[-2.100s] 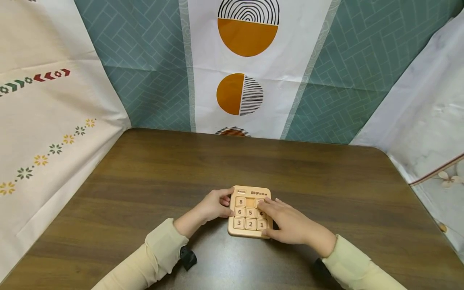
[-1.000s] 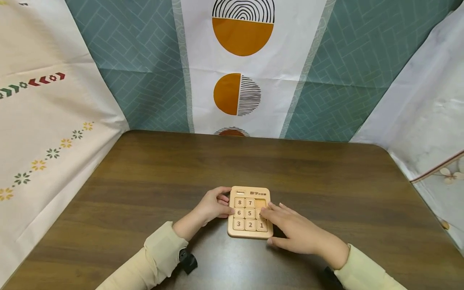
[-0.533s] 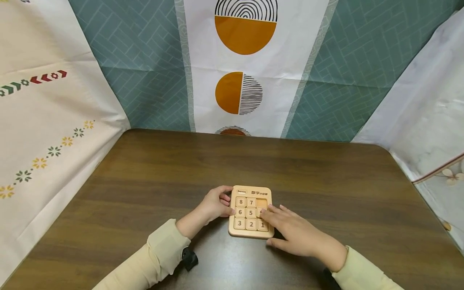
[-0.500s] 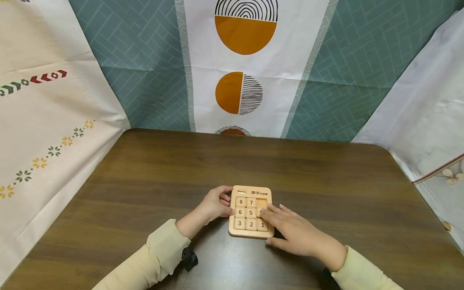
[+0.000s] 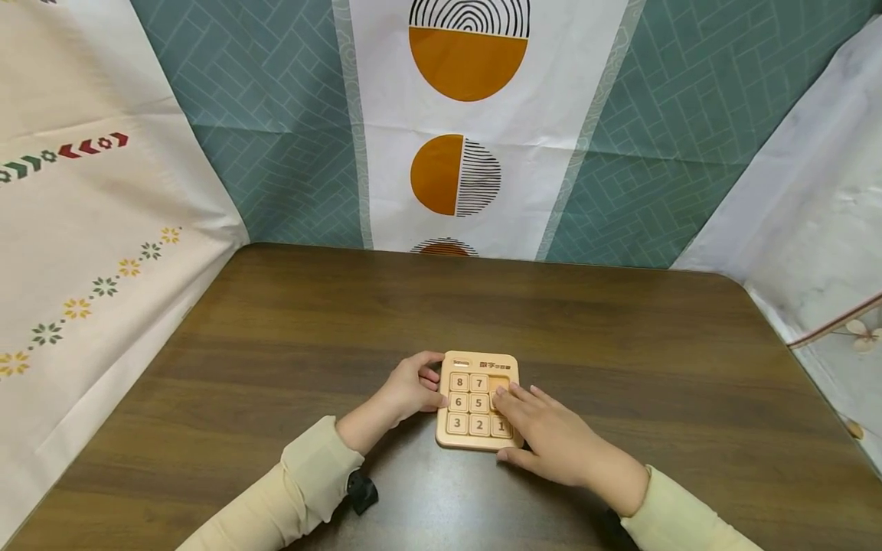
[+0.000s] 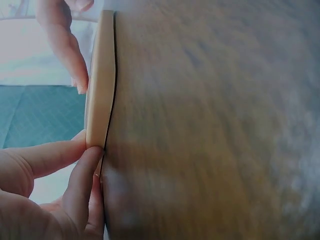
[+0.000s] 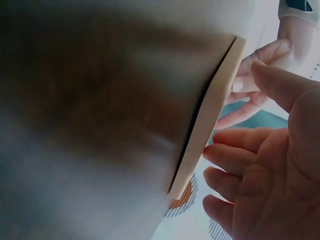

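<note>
A light wooden number slide puzzle (image 5: 475, 442) lies flat on the table, its tiles in three rows. The top row shows 8 and 7 with a bare slot (image 5: 499, 381) at the right end. My left hand (image 5: 406, 392) holds the puzzle by its left edge; the left wrist view has thumb and forefinger right at the puzzle's side (image 6: 102, 70). Over the right column reaches my right hand (image 5: 554, 442), fingers extended, a fingertip on the tile below the slot and covering its number. Its thumb stays near the lower right corner, as the outstretched right hand (image 7: 260, 170) shows.
The brown wooden table (image 5: 331, 306) spreads out around the puzzle. Behind it hangs a teal and white patterned cloth (image 5: 289, 168), with pale cloths on the left (image 5: 103, 252) and right (image 5: 813, 214). A black strap device (image 5: 361, 492) sits under the left sleeve.
The 7 tile has slid left to the middle of the top row, so the slot is now at top right. My right fingertip has come down from the 7 to the tile below.
</note>
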Action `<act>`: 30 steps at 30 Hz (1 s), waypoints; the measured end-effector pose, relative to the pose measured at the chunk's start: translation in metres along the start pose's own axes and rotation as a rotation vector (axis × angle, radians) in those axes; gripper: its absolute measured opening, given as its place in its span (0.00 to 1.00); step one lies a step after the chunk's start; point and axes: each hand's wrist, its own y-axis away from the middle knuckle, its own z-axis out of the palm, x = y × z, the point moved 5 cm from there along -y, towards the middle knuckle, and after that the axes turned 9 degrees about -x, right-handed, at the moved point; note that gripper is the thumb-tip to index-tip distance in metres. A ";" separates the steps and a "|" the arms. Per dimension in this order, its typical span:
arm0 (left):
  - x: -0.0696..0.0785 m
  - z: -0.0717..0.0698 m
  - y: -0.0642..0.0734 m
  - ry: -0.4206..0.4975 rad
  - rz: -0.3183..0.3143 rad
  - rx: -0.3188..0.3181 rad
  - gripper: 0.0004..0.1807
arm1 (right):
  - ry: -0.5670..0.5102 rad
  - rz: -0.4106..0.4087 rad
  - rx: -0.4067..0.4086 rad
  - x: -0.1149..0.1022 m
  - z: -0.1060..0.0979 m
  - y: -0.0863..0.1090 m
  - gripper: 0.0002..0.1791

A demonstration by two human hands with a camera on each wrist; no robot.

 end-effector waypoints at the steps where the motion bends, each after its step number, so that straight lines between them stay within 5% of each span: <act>1: 0.000 0.001 0.000 0.000 -0.003 -0.002 0.42 | 0.007 -0.002 0.002 -0.001 0.001 0.002 0.37; 11: 0.002 0.002 -0.003 -0.009 -0.007 -0.004 0.41 | -0.018 0.032 -0.038 -0.006 0.003 0.004 0.40; 22: 0.005 0.000 -0.002 -0.010 0.013 0.001 0.40 | 0.008 0.105 -0.037 -0.005 -0.004 -0.017 0.41; 30: 0.000 -0.001 0.000 0.007 0.004 -0.007 0.41 | -0.011 0.042 -0.022 -0.006 -0.005 -0.006 0.40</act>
